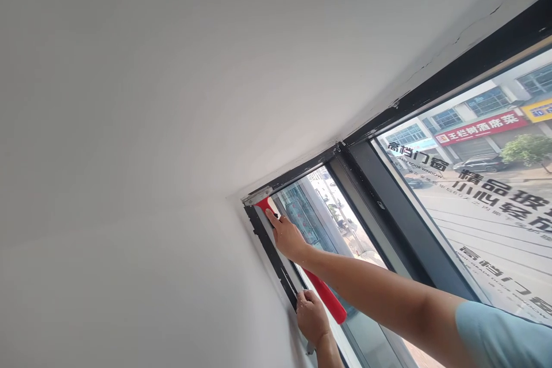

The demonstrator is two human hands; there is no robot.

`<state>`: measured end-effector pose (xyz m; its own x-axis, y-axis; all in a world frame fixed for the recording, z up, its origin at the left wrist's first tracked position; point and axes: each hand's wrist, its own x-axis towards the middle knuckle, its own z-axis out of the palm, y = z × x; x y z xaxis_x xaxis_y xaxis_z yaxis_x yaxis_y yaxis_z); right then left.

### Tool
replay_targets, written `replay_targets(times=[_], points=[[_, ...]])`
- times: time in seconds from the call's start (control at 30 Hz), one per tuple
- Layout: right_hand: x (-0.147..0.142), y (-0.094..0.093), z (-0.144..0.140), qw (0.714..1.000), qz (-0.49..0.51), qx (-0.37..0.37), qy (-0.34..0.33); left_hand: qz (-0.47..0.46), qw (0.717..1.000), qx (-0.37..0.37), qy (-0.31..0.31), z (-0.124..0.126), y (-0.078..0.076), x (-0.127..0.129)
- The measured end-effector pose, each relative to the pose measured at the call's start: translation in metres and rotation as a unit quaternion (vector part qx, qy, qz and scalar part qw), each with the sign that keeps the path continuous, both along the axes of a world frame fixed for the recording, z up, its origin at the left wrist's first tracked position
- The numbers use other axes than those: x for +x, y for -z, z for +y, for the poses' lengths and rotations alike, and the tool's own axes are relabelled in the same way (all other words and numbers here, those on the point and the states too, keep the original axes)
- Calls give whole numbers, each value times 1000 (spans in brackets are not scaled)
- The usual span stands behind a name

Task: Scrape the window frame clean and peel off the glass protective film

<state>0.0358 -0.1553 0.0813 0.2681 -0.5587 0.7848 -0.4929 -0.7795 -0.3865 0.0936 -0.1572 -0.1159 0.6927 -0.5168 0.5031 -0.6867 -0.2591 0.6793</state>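
A scraper with a red handle and a metal blade lies along the dark window frame, its blade in the frame's upper corner. My right hand grips the scraper near its head, index finger stretched toward the blade. My left hand is lower down, fingers curled against the frame beside the end of the red handle. A small grey piece shows just below that hand; what it is cannot be made out.
A white wall and a white ceiling meet at the frame's corner. A dark mullion divides the window. The right pane carries printed lettering, with a street and buildings outside.
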Motion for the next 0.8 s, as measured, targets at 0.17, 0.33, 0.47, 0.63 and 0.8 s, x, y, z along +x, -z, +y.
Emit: replay_targets(times=[0.17, 0.33, 0.47, 0.63, 0.8], points=[[-4, -4, 4, 1000, 14, 7, 2, 2, 1000, 0, -7, -2, 1, 0], [-9, -6, 8, 999, 30, 15, 5, 4, 1000, -1, -6, -3, 1, 0], [-12, -13, 13, 999, 36, 22, 5, 5, 1000, -2, -8, -2, 1, 0], [-20, -20, 23, 997, 57, 42, 17, 3, 1000, 0, -2, -2, 0, 1], [-25, -24, 29, 996, 74, 51, 18, 8, 1000, 7, -7, -2, -2, 1]])
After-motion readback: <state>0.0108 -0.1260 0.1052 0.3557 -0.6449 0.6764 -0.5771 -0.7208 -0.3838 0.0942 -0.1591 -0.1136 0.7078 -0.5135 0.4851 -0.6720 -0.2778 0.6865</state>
